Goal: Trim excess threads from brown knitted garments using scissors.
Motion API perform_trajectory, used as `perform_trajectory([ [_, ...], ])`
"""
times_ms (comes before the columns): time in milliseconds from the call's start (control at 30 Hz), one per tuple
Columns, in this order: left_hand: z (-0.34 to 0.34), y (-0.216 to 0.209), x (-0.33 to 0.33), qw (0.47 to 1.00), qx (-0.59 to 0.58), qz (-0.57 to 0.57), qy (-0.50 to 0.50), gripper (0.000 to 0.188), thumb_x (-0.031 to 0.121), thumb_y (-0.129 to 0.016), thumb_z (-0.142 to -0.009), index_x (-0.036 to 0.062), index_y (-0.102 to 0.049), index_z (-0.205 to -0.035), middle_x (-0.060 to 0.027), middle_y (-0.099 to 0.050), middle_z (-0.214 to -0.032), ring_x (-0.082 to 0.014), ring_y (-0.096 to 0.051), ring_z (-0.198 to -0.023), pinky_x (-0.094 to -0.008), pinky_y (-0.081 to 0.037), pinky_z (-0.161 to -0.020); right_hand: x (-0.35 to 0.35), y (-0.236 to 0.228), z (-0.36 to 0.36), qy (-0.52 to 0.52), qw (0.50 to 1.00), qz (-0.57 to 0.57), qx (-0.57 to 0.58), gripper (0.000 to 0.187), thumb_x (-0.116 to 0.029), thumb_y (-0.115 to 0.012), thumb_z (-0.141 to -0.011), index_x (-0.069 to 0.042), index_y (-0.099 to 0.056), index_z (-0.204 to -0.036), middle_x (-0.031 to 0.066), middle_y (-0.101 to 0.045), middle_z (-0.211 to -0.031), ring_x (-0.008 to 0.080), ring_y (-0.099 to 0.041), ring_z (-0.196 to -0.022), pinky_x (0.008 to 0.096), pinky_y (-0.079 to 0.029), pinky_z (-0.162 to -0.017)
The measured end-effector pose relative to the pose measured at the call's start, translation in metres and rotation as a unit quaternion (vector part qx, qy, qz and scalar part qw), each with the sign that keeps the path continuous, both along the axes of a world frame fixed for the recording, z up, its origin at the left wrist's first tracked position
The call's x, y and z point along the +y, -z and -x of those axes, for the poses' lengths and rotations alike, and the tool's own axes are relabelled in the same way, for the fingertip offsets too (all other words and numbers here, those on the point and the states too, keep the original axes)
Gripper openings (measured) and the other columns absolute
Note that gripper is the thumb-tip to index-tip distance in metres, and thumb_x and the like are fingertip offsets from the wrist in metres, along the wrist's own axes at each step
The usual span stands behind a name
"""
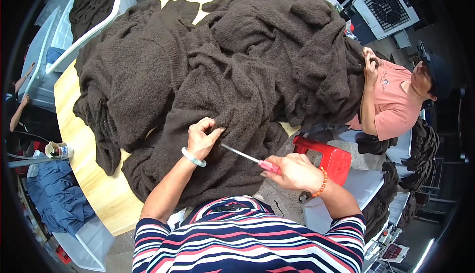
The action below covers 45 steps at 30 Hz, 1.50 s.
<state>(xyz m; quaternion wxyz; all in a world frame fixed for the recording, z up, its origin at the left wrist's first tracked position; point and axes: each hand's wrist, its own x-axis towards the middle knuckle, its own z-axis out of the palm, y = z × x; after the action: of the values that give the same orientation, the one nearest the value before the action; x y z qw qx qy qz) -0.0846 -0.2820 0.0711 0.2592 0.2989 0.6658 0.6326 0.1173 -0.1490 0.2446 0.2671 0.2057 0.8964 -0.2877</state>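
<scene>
Dark brown knit fabric (232, 90) lies in a big rumpled heap in front of me. My left hand (202, 137), with a pale bangle at the wrist, pinches a bit of it between thumb and fingers. In my right hand (299, 172), which wears an orange bead bracelet, is a screwdriver-like tool (269, 167) with a pink-red handle and a thin metal shaft. Its tip points left, close to my left thumb and over the fabric. Whether the tip touches the fabric, and its exact shape, I cannot tell.
The heap covers much of a pale wooden table (91, 174). A red stool (329, 156) stands at the right. Across there, a person in a pink shirt (391, 95) handles the fabric's edge. White bins (123, 0) and blue cloth (59, 194) are at the left.
</scene>
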Motion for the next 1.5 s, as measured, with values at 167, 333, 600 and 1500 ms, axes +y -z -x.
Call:
perform_trajectory([
  [167,0.009,-0.007,-0.005,0.996,-0.073,0.056,0.007,0.035,0.008,-0.076,-0.078,0.0024,-0.045,-0.063,0.0047,-0.041,-0.06,-0.0049,-0.037,-0.059,-0.0257,-0.032,-0.051,0.014,-0.014,0.01,0.053,0.997,-0.05,-0.016,0.03,-0.037,-0.061,-0.09,-0.012,-0.063,-0.107,0.0192,-0.067,-0.08,0.039,-0.066,-0.081,0.0475,-0.052,-0.074],
  [333,-0.006,-0.026,-0.002,0.966,0.252,0.052,-0.009,0.027,0.01,-0.077,-0.075,-0.0001,-0.055,-0.086,-0.0066,-0.051,-0.087,-0.0194,-0.044,-0.071,-0.0312,-0.04,-0.065,0.017,-0.003,0.001,0.038,0.996,0.017,0.084,0.029,-0.035,-0.061,-0.091,-0.013,-0.061,-0.11,0.0166,-0.068,-0.084,0.0369,-0.066,-0.081,0.0454,-0.052,-0.07],
  [600,-0.051,-0.088,0.012,0.969,-0.207,-0.098,0.093,0.034,0.027,-0.053,-0.1,-0.0037,-0.061,-0.112,-0.0093,-0.064,-0.111,-0.0071,-0.051,-0.068,-0.0209,-0.043,-0.062,-0.002,0.046,0.022,0.066,0.956,0.011,0.286,0.03,-0.026,-0.065,-0.085,-0.006,-0.055,-0.105,0.0156,-0.065,-0.085,0.0363,-0.065,-0.082,0.0468,-0.051,-0.071],
  [1500,0.016,0.03,0.095,0.873,0.416,0.25,0.045,0.071,0.039,-0.07,-0.084,0.0085,-0.042,-0.142,-0.0214,-0.028,-0.152,-0.0404,-0.02,-0.143,-0.0561,-0.015,-0.115,0.106,0.011,-0.108,0.345,0.896,-0.249,0.126,0.033,-0.032,-0.06,-0.092,-0.005,-0.056,-0.111,0.0232,-0.064,-0.07,0.0421,-0.064,-0.068,0.0507,-0.052,-0.063],
])
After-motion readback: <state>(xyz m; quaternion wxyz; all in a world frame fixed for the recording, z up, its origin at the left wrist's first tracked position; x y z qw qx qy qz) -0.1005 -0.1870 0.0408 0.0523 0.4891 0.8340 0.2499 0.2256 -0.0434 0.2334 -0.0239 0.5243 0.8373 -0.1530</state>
